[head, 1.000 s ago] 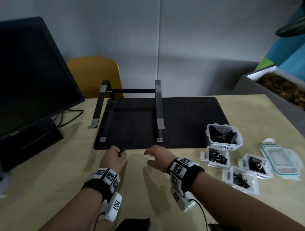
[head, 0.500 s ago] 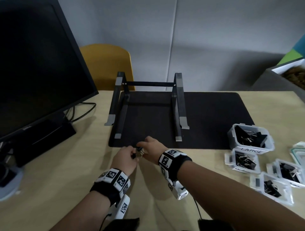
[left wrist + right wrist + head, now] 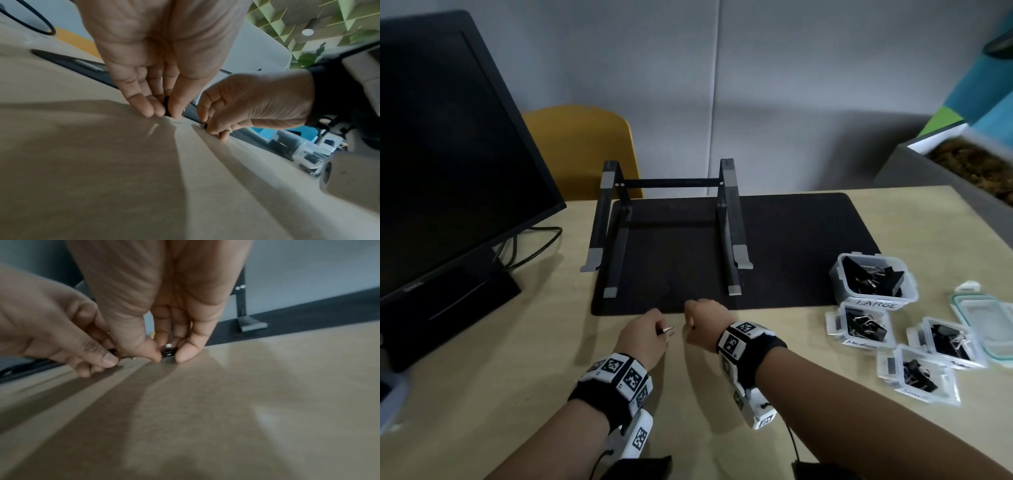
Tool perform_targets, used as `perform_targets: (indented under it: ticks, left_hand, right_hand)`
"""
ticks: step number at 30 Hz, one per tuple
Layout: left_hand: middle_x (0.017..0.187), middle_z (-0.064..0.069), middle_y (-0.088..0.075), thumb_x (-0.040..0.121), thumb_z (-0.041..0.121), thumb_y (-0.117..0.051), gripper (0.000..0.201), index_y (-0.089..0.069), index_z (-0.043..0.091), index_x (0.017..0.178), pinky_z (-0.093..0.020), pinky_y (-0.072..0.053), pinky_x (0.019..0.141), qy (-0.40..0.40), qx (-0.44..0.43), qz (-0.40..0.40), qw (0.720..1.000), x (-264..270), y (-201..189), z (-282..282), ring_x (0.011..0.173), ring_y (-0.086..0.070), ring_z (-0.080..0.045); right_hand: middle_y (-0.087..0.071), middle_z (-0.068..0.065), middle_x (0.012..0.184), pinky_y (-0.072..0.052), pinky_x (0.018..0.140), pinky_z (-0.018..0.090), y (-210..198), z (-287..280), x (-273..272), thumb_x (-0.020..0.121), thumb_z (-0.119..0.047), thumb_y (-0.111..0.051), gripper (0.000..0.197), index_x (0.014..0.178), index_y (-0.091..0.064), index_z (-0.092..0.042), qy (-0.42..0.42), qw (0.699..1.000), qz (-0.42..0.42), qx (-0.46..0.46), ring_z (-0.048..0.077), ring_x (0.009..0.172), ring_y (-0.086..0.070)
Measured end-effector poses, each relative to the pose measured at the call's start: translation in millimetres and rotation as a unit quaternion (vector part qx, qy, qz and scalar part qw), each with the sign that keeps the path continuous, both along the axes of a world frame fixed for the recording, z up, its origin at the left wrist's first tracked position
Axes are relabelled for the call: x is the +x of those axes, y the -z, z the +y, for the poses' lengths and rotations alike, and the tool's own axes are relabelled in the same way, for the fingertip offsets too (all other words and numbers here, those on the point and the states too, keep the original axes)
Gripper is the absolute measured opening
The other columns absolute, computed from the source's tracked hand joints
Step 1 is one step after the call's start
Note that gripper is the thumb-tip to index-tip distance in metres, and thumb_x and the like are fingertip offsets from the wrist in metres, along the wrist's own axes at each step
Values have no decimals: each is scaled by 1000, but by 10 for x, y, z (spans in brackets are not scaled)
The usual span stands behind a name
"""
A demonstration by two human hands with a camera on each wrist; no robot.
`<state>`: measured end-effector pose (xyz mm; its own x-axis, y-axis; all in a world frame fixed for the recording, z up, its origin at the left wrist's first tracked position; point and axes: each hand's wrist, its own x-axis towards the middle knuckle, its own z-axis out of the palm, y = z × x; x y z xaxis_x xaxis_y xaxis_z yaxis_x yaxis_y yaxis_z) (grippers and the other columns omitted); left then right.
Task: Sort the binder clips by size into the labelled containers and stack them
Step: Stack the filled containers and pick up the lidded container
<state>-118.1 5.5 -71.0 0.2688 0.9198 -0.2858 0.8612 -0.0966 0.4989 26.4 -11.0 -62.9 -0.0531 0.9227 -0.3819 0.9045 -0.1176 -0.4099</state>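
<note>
My left hand (image 3: 658,331) pinches a small black binder clip (image 3: 668,329) with silver handles, low over the wooden table. In the left wrist view its fingertips (image 3: 150,112) close round the clip's dark body (image 3: 166,105). Just to the right, my right hand (image 3: 690,323) has its fingers curled down. The right wrist view shows its thumb and fingers pinching a second small clip (image 3: 168,351) against the table. Four open clear containers holding black clips stand at the right: LARGE (image 3: 840,274), medium (image 3: 840,325) and two small ones (image 3: 977,346), (image 3: 893,365).
A black desk mat (image 3: 791,240) with a laptop stand (image 3: 729,233) lies just beyond my hands. A monitor (image 3: 448,164) fills the left side. A clear lid with a green seal (image 3: 986,318) lies right of the containers, and a planter box (image 3: 962,171) stands at far right.
A second ago my right hand lay spread on the table. It met the left hand half a second ago; now the two hands have parted a little, each pinching a small clip.
</note>
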Motion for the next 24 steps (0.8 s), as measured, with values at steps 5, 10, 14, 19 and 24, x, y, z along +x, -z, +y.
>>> perform_targets:
  ticks: [5,10,14,19,24]
  left_hand:
    - [81,9,-60,85,17,-60,8,-65,22,88,-22,-44,71,65,-2,-33,997,335,-143,-118,78,-56,-13]
    - [90,6,-69,84,16,-61,10,-68,21,87,-27,-52,80,156,-21,-71,985,816,-309,-344,85,-63,-12]
    - [91,3,-69,82,15,-60,11,-68,17,88,-29,-53,80,211,-10,-86,974,1199,-439,-523,86,-63,-14]
    - [95,-1,-68,83,15,-62,10,-68,14,91,-27,-50,80,251,-3,-100,963,1638,-549,-742,89,-62,-16]
    - [93,-2,-69,81,15,-64,8,-69,13,87,-24,-47,76,268,-8,-110,957,2027,-558,-987,88,-63,-18]
  right_hand:
    - [-61,11,106,-46,77,31,-143,-362,391,75,-15,-59,19,94,-60,-12,65,997,37,8,30,98,-58]
    - [-61,6,101,-39,72,23,-300,-873,901,74,-14,-60,11,81,-56,-20,137,989,39,46,22,89,-55]
    - [-60,6,99,-40,72,24,-437,-1230,1338,74,-11,-59,11,84,-58,-16,180,981,6,72,21,87,-55]
    - [-58,3,100,-36,71,24,-650,-1596,1849,77,-12,-58,12,81,-50,-21,220,973,-51,58,22,94,-56]
    - [-61,5,97,-38,70,24,-646,-1880,2256,76,-14,-60,13,80,-49,-19,239,969,-63,15,18,83,-50]
